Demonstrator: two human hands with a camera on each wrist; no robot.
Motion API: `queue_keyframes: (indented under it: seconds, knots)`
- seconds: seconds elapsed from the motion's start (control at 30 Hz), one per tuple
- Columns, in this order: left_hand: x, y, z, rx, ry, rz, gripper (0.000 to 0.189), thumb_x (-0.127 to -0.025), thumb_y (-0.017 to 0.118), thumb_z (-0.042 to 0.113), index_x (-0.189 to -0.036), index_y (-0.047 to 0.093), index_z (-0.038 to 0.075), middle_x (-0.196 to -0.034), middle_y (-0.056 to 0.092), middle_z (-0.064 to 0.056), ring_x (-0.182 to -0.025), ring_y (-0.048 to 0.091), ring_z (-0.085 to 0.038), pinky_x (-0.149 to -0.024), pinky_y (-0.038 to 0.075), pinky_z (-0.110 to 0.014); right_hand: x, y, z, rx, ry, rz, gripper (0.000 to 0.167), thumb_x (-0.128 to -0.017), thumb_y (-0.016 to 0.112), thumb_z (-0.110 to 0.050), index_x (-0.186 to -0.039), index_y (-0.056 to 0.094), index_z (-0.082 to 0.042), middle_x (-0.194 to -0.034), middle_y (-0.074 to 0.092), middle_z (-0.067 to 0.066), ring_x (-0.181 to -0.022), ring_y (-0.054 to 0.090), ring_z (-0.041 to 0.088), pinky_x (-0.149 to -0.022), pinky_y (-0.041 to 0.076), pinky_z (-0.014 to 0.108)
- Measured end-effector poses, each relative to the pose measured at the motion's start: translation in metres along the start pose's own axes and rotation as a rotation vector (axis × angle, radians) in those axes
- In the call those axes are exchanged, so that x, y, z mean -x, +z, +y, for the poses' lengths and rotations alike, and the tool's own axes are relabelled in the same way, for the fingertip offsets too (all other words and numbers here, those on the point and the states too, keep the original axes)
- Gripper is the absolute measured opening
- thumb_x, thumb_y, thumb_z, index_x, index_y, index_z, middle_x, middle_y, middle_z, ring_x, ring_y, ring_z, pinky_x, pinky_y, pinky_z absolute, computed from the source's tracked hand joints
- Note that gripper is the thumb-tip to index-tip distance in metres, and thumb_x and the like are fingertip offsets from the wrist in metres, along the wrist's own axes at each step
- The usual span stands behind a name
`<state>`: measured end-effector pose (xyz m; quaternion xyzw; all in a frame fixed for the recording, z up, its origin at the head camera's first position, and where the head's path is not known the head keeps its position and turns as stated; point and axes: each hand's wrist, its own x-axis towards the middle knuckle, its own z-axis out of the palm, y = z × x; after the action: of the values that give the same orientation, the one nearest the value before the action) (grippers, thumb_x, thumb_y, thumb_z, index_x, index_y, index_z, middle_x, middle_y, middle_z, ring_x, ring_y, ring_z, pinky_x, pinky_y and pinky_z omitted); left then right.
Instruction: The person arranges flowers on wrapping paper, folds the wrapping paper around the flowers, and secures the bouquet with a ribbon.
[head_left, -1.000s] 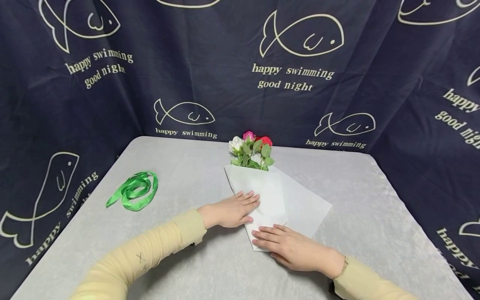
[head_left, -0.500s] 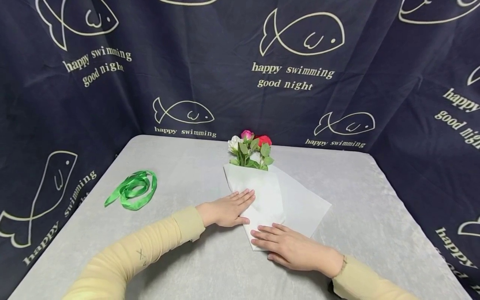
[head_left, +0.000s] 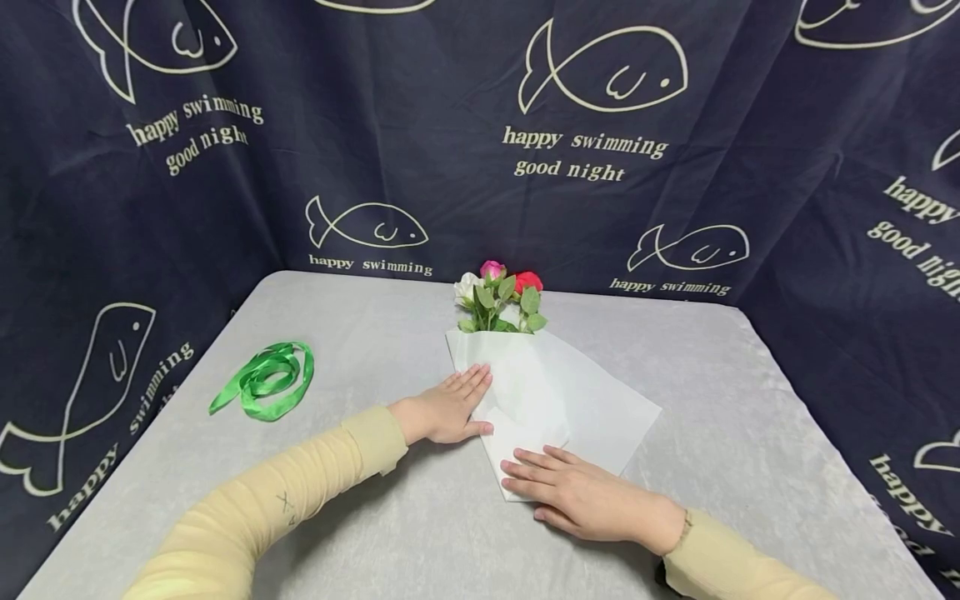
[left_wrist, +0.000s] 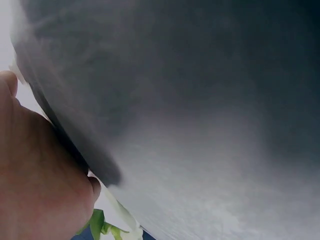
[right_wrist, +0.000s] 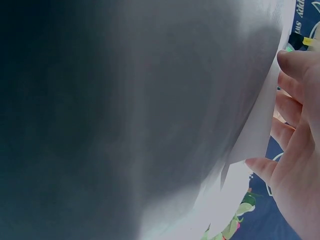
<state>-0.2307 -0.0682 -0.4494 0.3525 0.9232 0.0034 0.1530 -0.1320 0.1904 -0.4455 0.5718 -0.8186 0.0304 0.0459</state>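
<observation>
White wrapping paper (head_left: 525,375), folded over at its left side, lies around flower stems on the table. A white rose (head_left: 467,288), a pink rose (head_left: 492,270) and a red rose (head_left: 528,283) with green leaves stick out of its top. My left hand (head_left: 448,408) rests with straight fingers on the paper's left folded edge. On the lower end of the paper, my right hand (head_left: 581,492) lies flat, fingers pointing left. Both wrist views show a hand at the paper's edge; most of each is shadowed tabletop. The stems are hidden by the paper.
A loosely coiled green ribbon (head_left: 270,382) lies at the left of the grey cloth-covered table (head_left: 360,333). Dark blue curtains (head_left: 465,100) with fish prints hang behind the table and at both sides.
My left hand has slid leftward across the paper to its left edge. The right hand stays in place on the lower end.
</observation>
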Motion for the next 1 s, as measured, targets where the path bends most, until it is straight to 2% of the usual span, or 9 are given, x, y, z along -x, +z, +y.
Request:
queue_keyframes:
  seconds: [0.1,0.3,0.53,0.63,0.8,1.0]
  knots:
    - [0.001,-0.004,0.001,0.005,-0.031,-0.001,0.085,-0.094,0.027,0.062,-0.151,-0.001,0.005,-0.158,-0.011,-0.009,-0.145,-0.008,-0.024,-0.118,0.005,-0.039,0.000,0.000,0.000,-0.004,0.002,-0.001,0.051,-0.095,0.054,-0.029,-0.143,0.041,-0.017,-0.148,0.040,0.001,-0.137,0.035,0.023,-0.103,0.038,0.050]
    - [-0.005,0.002,-0.003,0.004,-0.074,-0.007,0.088,-0.093,0.022,0.066,-0.150,-0.006,0.006,-0.156,-0.017,-0.009,-0.144,-0.013,-0.022,-0.117,0.001,-0.037,0.000,0.002,0.001,-0.013,0.007,-0.009,0.051,-0.096,0.053,-0.030,-0.144,0.040,-0.017,-0.148,0.040,0.001,-0.137,0.035,0.022,-0.104,0.037,0.049]
    - [-0.009,0.000,-0.008,0.048,-0.189,0.021,0.096,-0.090,0.025,0.070,-0.149,-0.005,0.001,-0.155,-0.015,-0.015,-0.144,-0.011,-0.027,-0.117,0.002,-0.041,-0.001,0.000,0.001,-0.026,0.006,-0.011,0.050,-0.096,0.053,-0.029,-0.143,0.041,-0.017,-0.148,0.041,0.001,-0.137,0.035,0.022,-0.104,0.037,0.049]
    - [-0.013,-0.001,-0.013,0.055,-0.235,0.007,0.097,-0.089,0.023,0.072,-0.149,-0.006,0.000,-0.155,-0.015,-0.016,-0.144,-0.011,-0.028,-0.117,0.001,-0.041,-0.001,-0.001,0.001,-0.030,0.006,-0.014,0.050,-0.096,0.053,-0.029,-0.143,0.041,-0.017,-0.148,0.041,0.001,-0.138,0.035,0.021,-0.104,0.037,0.049]
    - [-0.013,-0.012,-0.021,0.081,-0.268,-0.019,0.099,-0.089,0.027,0.072,-0.149,-0.002,-0.001,-0.156,-0.009,-0.018,-0.145,-0.007,-0.030,-0.118,0.001,-0.041,-0.001,-0.001,0.000,-0.028,0.005,-0.012,0.051,-0.095,0.054,-0.028,-0.143,0.041,-0.017,-0.148,0.040,0.001,-0.137,0.035,0.022,-0.104,0.037,0.050]
    - [-0.015,-0.023,-0.034,0.037,-0.301,-0.035,0.107,-0.084,0.032,0.077,-0.149,0.001,-0.002,-0.157,-0.004,-0.019,-0.145,-0.003,-0.031,-0.118,0.001,-0.042,-0.001,0.000,-0.001,-0.004,-0.003,-0.003,0.052,-0.094,0.056,-0.028,-0.143,0.042,-0.016,-0.147,0.041,0.002,-0.137,0.036,0.023,-0.103,0.038,0.050]
